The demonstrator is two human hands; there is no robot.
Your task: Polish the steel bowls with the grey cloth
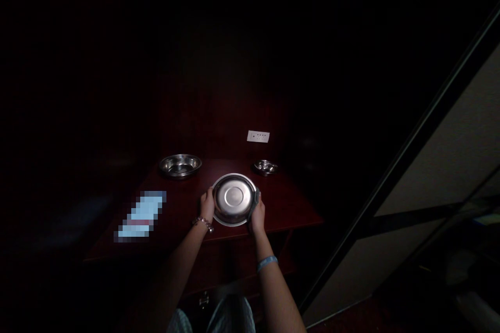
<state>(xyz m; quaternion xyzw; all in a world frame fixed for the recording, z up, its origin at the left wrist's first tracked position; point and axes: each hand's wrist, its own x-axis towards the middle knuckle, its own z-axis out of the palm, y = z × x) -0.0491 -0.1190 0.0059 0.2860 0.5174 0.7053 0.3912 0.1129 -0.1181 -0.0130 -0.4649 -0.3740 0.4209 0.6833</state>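
Observation:
A round stainless steel bowl [235, 197] is held over the front of the dark red table, its ringed base turned toward me. My left hand [207, 204] grips its left rim, with a beaded bracelet on that wrist. On the opposite side, my right hand [258, 214] is closed on the right rim. Something dark grey, perhaps a cloth [255, 199], is pressed between that hand and the metal. Most fingertips are hidden by the bowl.
A wider steel bowl [180, 166] stands at the back left of the table [289, 208], and a small steel bowl [265, 167] at the back right. A pixelated bright object [141, 216] lies at left. A white socket plate [258, 137] is on the wall behind.

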